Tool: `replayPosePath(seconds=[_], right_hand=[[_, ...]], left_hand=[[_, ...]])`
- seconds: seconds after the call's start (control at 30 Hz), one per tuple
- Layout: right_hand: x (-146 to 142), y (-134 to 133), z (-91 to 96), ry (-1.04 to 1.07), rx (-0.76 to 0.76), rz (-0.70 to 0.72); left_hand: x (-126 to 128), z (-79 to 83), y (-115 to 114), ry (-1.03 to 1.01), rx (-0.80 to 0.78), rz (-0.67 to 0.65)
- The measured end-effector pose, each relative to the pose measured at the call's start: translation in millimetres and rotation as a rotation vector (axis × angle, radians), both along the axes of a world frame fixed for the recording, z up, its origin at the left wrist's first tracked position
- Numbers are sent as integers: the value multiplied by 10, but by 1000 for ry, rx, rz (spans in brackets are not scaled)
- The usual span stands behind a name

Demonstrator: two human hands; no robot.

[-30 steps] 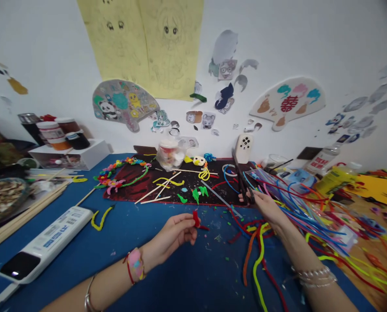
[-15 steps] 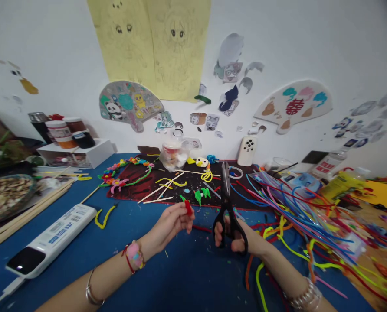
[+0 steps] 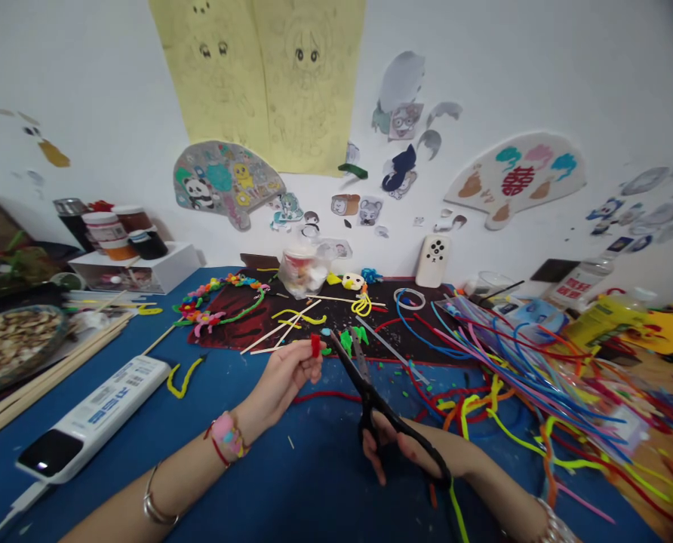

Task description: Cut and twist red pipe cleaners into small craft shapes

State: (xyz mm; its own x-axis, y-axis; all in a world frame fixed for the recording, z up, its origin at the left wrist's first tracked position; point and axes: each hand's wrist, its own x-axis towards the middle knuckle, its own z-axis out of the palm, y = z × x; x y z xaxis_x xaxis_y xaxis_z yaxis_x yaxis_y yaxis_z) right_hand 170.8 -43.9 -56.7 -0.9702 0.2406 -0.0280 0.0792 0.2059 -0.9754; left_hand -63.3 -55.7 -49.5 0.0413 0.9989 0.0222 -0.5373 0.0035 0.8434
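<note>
My left hand (image 3: 283,377) is raised over the blue table (image 3: 228,467) and pinches a short red pipe cleaner piece (image 3: 315,345) between thumb and fingers. My right hand (image 3: 396,446) grips the handles of black scissors (image 3: 364,385). The blades stand parted and point up and left, their tips close to the red piece. A long red pipe cleaner (image 3: 325,395) lies on the table under the hands.
A heap of coloured pipe cleaners (image 3: 529,354) covers the right side. A dark mat (image 3: 291,317) with cut bits, sticks and a flower garland (image 3: 212,302) lies ahead. A white power strip (image 3: 93,418), wooden sticks (image 3: 47,369) and jars (image 3: 110,230) sit left.
My right hand took the scissors from the pile at the right and brought them to the middle. The blades have swung left toward the red piece and opened. My left hand rose slightly.
</note>
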Motion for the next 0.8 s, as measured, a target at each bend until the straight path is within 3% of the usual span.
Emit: replayPosePath(seconds=[0.2, 0.8], right_hand=[[15, -11, -43, -17, 103, 6], [-14, 10, -89, -27, 84, 6]], left_hand=[[-16, 48, 16, 11, 22, 33], [-47, 139, -21, 128, 95, 17]])
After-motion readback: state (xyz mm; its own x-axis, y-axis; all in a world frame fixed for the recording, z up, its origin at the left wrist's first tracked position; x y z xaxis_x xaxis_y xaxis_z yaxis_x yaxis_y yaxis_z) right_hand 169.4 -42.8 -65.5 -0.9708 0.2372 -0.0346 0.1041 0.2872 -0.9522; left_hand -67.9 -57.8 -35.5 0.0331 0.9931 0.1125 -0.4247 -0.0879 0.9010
